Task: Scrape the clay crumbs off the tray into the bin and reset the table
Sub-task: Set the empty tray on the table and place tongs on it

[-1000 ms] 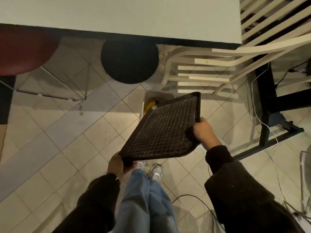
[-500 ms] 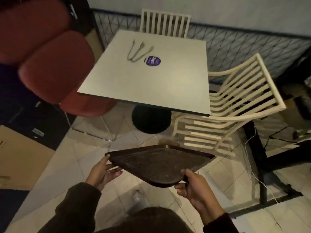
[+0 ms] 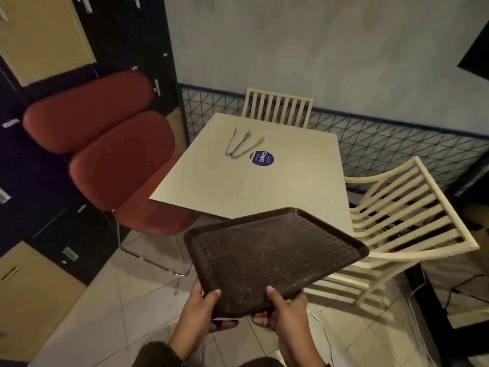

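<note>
1. Tray (image 3: 267,258): the dark, textured tray is in the air, held at its near corner, roughly level and tipped a little toward the person, its far edge overlapping the near edge of the table (image 3: 296,186) in view.
2. Left hand (image 3: 202,311) is closed on the near-left rim, thumb on top and fingers curled beneath; right hand (image 3: 284,309) is closed on the near-right rim the same way. Both sit close together at one corner.
3. Pale specks (image 3: 247,288) show on the tray's surface; whether they are leftover clay crumbs or scuffs I cannot tell.
4. Beyond the tray, the pale table holds a pair of tongs (image 3: 239,145) and a round blue sticker (image 3: 262,158) just beside them, well apart from the near edge.
5. A red chair (image 3: 119,160) stands left of the table, slatted cream chairs (image 3: 404,207) right and behind. The bin is not in view.
6. Risks, as I judge them: gripped at one corner only, the tray could sag or twist and clip the table edge; any loose crumbs could slide off onto the floor or tabletop; set too far in, it could knock the tongs.
</note>
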